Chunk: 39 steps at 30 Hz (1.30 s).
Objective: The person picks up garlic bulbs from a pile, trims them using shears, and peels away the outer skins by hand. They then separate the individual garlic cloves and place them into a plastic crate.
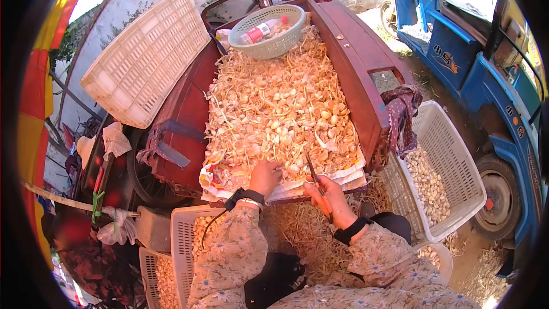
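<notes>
Your right grip (333, 197) is closed around an orange-handled tool (320, 189) at the cart bed (366, 89)'s near edge. Your left grip (266, 178) curls over the garlic (280, 114) there, contents unclear. A basket (266, 52) covers the far edge; crates flank left (146, 60) and right (457, 154).

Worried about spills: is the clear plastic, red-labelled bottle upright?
No, tipped: the bottle lies sideways in the round green plastic basket.
</notes>
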Motion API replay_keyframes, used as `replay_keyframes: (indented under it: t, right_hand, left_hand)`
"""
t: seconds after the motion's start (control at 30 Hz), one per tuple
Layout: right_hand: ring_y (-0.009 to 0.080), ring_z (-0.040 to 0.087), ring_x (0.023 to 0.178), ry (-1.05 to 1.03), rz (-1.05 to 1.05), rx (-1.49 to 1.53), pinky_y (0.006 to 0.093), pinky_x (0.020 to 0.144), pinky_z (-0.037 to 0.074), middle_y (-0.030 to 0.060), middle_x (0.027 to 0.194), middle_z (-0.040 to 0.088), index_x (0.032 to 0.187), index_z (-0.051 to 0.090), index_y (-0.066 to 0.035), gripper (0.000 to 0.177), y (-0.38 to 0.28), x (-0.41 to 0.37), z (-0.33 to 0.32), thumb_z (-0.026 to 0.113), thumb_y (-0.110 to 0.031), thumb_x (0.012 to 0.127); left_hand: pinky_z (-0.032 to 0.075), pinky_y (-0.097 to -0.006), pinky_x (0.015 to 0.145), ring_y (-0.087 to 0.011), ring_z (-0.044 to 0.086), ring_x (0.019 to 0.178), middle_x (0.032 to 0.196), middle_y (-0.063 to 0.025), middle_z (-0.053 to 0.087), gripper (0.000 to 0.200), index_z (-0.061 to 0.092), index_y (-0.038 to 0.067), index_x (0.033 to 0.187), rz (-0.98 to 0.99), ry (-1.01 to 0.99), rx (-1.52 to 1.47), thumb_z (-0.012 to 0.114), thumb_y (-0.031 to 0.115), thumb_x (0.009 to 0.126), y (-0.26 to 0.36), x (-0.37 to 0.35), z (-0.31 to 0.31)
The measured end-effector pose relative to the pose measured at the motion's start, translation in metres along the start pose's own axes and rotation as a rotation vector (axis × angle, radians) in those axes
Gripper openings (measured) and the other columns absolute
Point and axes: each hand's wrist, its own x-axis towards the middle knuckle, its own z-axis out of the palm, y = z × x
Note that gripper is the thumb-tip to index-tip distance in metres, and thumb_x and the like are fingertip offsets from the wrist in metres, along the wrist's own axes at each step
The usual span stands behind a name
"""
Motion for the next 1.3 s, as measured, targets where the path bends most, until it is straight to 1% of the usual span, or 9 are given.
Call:
replay_keyframes:
  t: [0.33,0.43,0.47,0.53,0.63,0.7,0.97,1.07,1.3]
  right_hand:
    - [0.0033,0.047,0.063,-0.029,0.016,0.015,0.0173,0.053,0.037,-0.0011,0.076,0.056,0.102,0.053,0.000,0.034,0.002,-0.011,-0.006,0.063,-0.025,0.082]
    - [0.0044,0.049,0.066,-0.045,0.049,0.002,0.0175,0.057,0.039,-0.0004,0.077,0.056,0.103,0.053,0.001,0.033,0.012,-0.012,-0.013,0.064,-0.023,0.081]
    - [0.0044,0.048,0.063,-0.054,0.032,-0.020,0.0176,0.055,0.038,-0.0002,0.077,0.057,0.104,0.052,0.000,0.034,0.014,-0.014,-0.013,0.063,-0.023,0.082]
    - [0.0046,0.045,0.058,-0.070,-0.005,-0.064,0.0179,0.052,0.037,0.0002,0.076,0.057,0.106,0.051,-0.001,0.035,0.015,-0.015,-0.010,0.061,-0.024,0.083]
    - [0.0044,0.046,0.058,-0.094,-0.039,-0.053,0.0175,0.053,0.037,0.0002,0.076,0.057,0.105,0.051,-0.002,0.033,0.017,-0.012,-0.008,0.061,-0.024,0.083]
    - [0.0047,0.047,0.059,-0.080,-0.028,-0.055,0.0178,0.053,0.037,0.0009,0.076,0.058,0.106,0.051,-0.002,0.034,0.013,-0.012,-0.008,0.061,-0.024,0.083]
    - [0.0053,0.048,0.054,0.027,0.032,0.076,0.0183,0.047,0.039,0.0040,0.078,0.059,0.108,0.049,-0.002,0.036,0.005,-0.006,-0.021,0.061,-0.025,0.083]
    - [0.0043,0.048,0.052,0.056,0.050,0.073,0.0170,0.037,0.034,0.0041,0.077,0.059,0.109,0.049,-0.005,0.037,-0.008,-0.010,-0.017,0.061,-0.027,0.082]
    - [0.0050,0.047,0.052,0.040,0.031,0.050,0.0177,0.046,0.036,0.0045,0.077,0.059,0.107,0.050,-0.003,0.039,-0.003,-0.003,-0.012,0.062,-0.028,0.081]
  left_hand:
    - [0.046,-0.0346,0.056,-0.0265,0.058,0.063,0.075,-0.0158,0.057,0.018,0.057,0.003,0.092,-0.012,-0.262,0.086,0.054,0.000,0.075,0.006,0.007,-0.016]
    - [0.046,-0.0294,0.052,-0.0192,0.057,0.059,0.074,-0.0140,0.058,0.018,0.051,-0.002,0.098,-0.616,-0.474,-0.468,0.050,0.001,0.080,0.014,0.023,-0.046]
    - [0.046,-0.0242,0.051,-0.0142,0.056,0.059,0.073,-0.0103,0.056,0.017,0.046,-0.003,0.100,-0.651,-0.491,-0.591,0.048,0.003,0.084,0.011,0.032,-0.053]
    - [0.045,-0.0226,0.052,-0.0146,0.055,0.061,0.075,-0.0087,0.057,0.016,0.046,-0.001,0.100,-0.692,-0.406,-0.951,0.050,0.003,0.085,0.019,0.066,-0.070]
    - [0.049,-0.0188,0.064,-0.0153,0.057,0.080,0.098,-0.0137,0.054,0.034,0.037,-0.003,0.121,-0.233,0.204,-1.323,0.042,0.003,0.089,0.059,0.150,-0.117]
    - [0.050,-0.0206,0.066,-0.0174,0.057,0.085,0.103,-0.0161,0.053,0.036,0.035,-0.004,0.124,-0.221,0.277,-1.357,0.042,0.003,0.089,0.068,0.178,-0.136]
    - [0.042,-0.0217,0.050,-0.0101,0.052,0.058,0.086,-0.0094,0.060,0.030,0.056,-0.003,0.102,-0.458,-0.342,-0.568,0.037,-0.005,0.079,0.028,0.056,-0.045]
    - [0.044,-0.0247,0.055,-0.0138,0.056,0.061,0.081,-0.0101,0.062,0.024,0.061,0.000,0.098,-0.436,-0.254,-0.508,0.045,0.002,0.080,0.012,0.016,-0.014]
    - [0.047,-0.0332,0.067,-0.0281,0.059,0.077,0.087,-0.0147,0.060,0.024,0.061,0.005,0.100,-0.113,-0.084,-0.298,0.057,0.005,0.077,-0.005,-0.004,0.008]
